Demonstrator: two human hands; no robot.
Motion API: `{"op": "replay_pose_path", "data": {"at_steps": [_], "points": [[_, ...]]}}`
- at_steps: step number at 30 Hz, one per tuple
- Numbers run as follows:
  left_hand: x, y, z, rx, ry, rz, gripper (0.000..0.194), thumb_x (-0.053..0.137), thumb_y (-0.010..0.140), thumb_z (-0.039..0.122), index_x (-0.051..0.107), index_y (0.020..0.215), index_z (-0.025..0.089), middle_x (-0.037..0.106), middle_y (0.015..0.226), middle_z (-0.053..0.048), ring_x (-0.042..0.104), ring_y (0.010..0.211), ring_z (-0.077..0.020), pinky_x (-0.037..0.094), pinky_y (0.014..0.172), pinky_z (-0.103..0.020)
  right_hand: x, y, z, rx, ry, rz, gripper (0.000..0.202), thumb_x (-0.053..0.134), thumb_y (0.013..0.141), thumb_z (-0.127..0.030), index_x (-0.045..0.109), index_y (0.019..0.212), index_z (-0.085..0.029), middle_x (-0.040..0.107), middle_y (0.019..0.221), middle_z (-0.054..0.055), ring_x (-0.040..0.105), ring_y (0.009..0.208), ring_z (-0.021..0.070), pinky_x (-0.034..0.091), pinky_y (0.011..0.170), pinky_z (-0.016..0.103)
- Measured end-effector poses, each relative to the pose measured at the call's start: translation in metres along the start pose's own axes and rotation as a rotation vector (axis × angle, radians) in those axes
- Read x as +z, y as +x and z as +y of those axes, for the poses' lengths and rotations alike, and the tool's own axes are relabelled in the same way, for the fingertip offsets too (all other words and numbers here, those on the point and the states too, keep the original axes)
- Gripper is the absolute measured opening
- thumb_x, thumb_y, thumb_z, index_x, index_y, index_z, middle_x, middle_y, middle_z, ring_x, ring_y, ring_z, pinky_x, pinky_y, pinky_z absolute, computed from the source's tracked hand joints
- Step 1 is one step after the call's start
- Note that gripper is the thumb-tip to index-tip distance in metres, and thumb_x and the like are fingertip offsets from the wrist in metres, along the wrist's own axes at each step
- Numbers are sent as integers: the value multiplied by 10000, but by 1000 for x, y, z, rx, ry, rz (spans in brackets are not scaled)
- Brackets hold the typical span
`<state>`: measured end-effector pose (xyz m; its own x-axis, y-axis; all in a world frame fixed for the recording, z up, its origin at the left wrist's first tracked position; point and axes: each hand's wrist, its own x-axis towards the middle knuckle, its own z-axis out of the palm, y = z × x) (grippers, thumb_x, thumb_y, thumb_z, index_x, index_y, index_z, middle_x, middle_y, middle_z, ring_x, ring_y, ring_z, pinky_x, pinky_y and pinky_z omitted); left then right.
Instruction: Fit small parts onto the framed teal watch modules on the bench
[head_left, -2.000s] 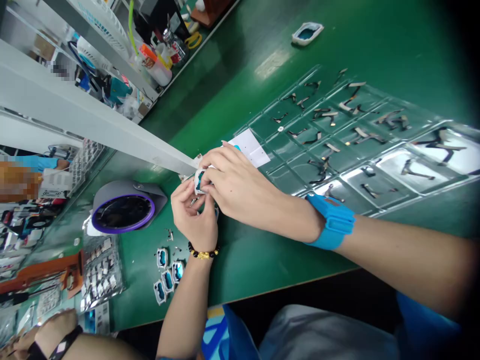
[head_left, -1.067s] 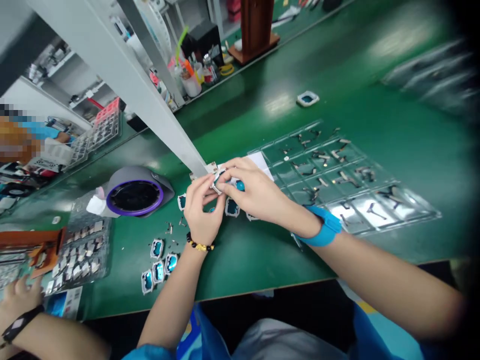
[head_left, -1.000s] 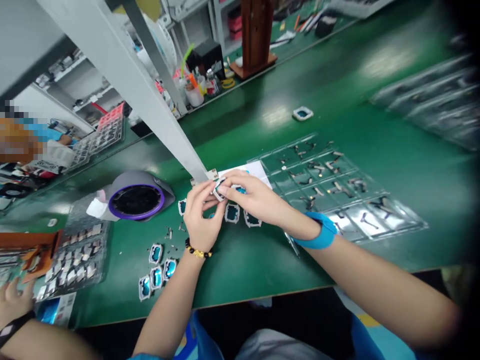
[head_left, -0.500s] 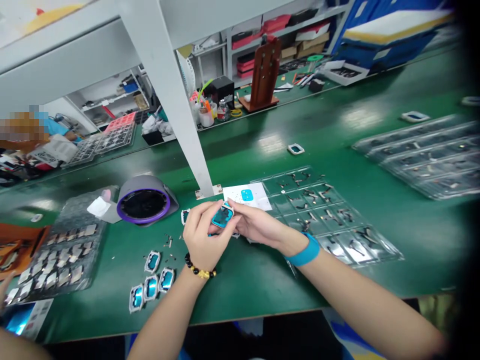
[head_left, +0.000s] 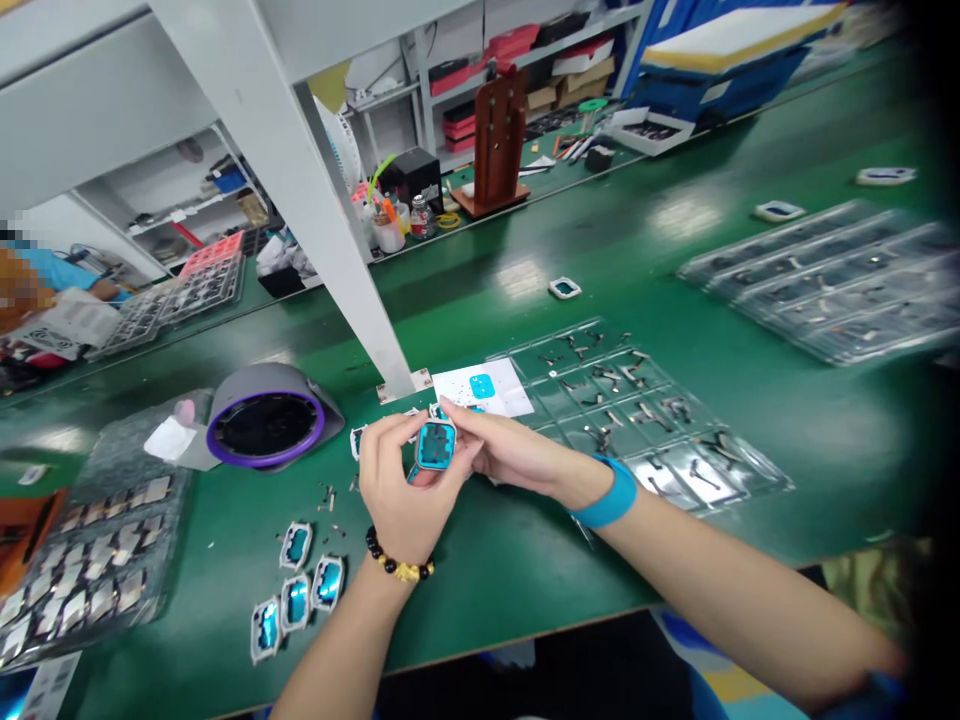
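Clear plastic tray point(head_left: 750, 478), small dark parts point(head_left: 724, 447) in its compartments, blue-faced casing point(head_left: 436, 446) held in both hands point(head_left: 405, 490)

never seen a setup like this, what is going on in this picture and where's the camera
There's no robot: these are a person's bare hands, seen from a camera on their head, looking forward and down. The left hand, wearing a beaded bracelet, holds a small rounded-square casing; the right hand is at its edge, fingers partly hidden. On the green workbench lie four similar casings, a clear compartment tray and a grey, purple-rimmed device.
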<state>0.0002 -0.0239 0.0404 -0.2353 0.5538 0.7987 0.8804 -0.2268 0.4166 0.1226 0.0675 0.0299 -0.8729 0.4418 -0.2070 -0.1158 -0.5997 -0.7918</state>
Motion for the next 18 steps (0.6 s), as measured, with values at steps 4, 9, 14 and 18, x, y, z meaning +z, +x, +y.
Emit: {"op": "replay_pose_path", "data": {"at_steps": [4, 9, 14, 18], "points": [[1, -1, 0, 10, 8, 8, 469, 888, 769, 362, 651, 1135, 189, 670, 1042, -77, 665, 977, -232, 574, 862, -397, 1, -2, -2, -15, -38, -10, 608, 672, 851, -778, 649, 759, -177, 609, 650, -10, 571, 653, 141, 472, 642, 269], [2, -2, -1, 20, 15, 16, 451, 878, 779, 353, 648, 1130, 189, 668, 1032, -71, 660, 974, -228, 570, 864, -400, 1, -1, -3, -23, -54, -25, 624, 666, 841, -796, 606, 707, -189, 584, 625, -11, 519, 609, 132, 427, 587, 269], [3, -2, -1, 22, 17, 25, 444, 883, 773, 329, 651, 1122, 184, 671, 1023, -66, 662, 970, -221, 568, 870, -394, 2, -1, -3, -22, -48, -19, 637, 675, 830, -798, 581, 695, -183, 572, 622, -21, 509, 589, 114, 417, 574, 252], [3, -2, -2, 19, 33, 17, 441, 871, 791, 324, 659, 1158, 203, 698, 1063, -77, 679, 1003, -236, 569, 891, -416, 4, -4, -11, -54, -114, -59, 656, 590, 887, -800, 657, 775, -158, 654, 732, 37, 629, 732, 160, 520, 724, 286]]}}
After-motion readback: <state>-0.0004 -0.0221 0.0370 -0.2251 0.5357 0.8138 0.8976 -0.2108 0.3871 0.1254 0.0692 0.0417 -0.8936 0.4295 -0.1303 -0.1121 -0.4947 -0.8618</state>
